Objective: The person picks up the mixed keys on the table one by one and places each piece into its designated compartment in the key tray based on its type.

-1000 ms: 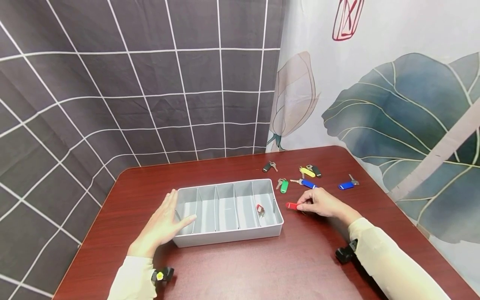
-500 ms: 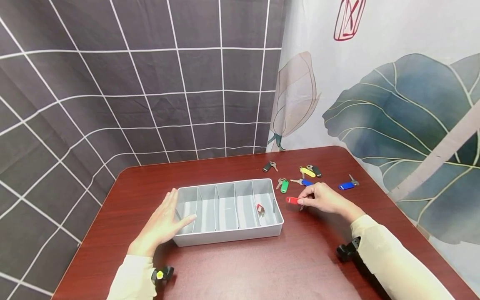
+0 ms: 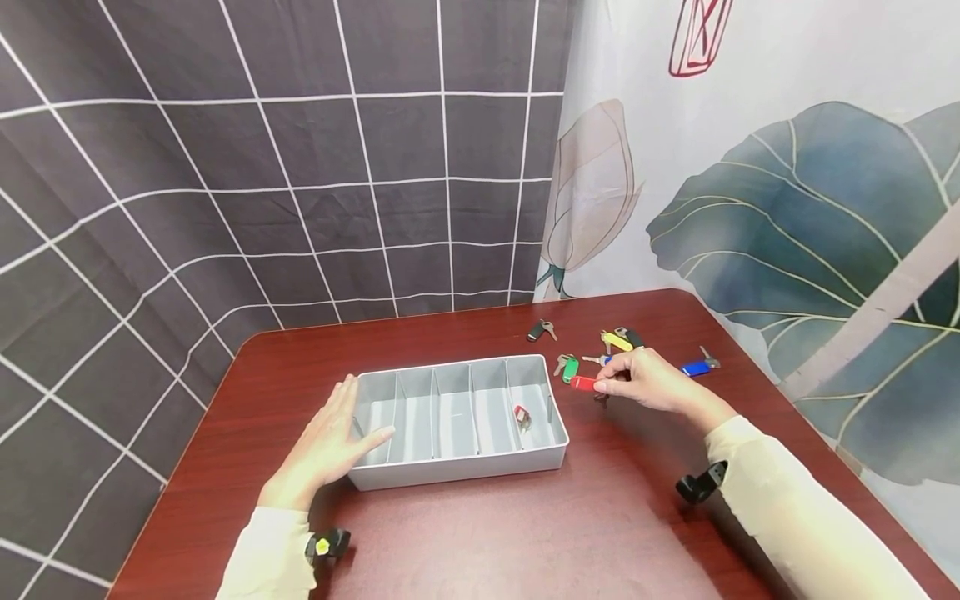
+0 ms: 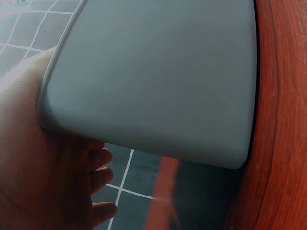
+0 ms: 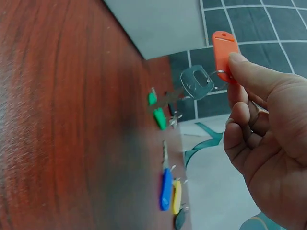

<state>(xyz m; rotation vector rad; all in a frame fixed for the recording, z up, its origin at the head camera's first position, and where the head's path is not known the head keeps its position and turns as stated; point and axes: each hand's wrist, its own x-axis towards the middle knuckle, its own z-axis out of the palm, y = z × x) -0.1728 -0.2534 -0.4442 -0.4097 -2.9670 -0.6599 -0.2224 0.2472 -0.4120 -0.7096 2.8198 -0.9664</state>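
Between thumb and fingers, my right hand (image 3: 648, 382) pinches a red key tag (image 3: 584, 383) by its end; a key (image 5: 196, 82) hangs from its ring above the table. The tag is just right of a grey divided tray (image 3: 459, 473) and overlaps a green key tag (image 3: 571, 369) in the head view. My left hand (image 3: 322, 442) lies along the tray's left end, fingers straight and thumb over the front corner. The left wrist view shows that palm against the tray's end wall (image 4: 153, 86). Another red-tagged key (image 3: 522, 417) lies in the tray's rightmost compartment.
Behind my right hand lie keys with a yellow tag (image 3: 617, 341), a black tag (image 3: 635, 337) and a blue tag (image 5: 166, 189). Another black-tagged key (image 3: 536, 331) is near the back edge, and a second blue tag (image 3: 695, 368) sits farther right.
My right hand has lifted the red-tagged key off the table and carried it slightly away from me, toward the green tag. The left hand has stayed at the tray.
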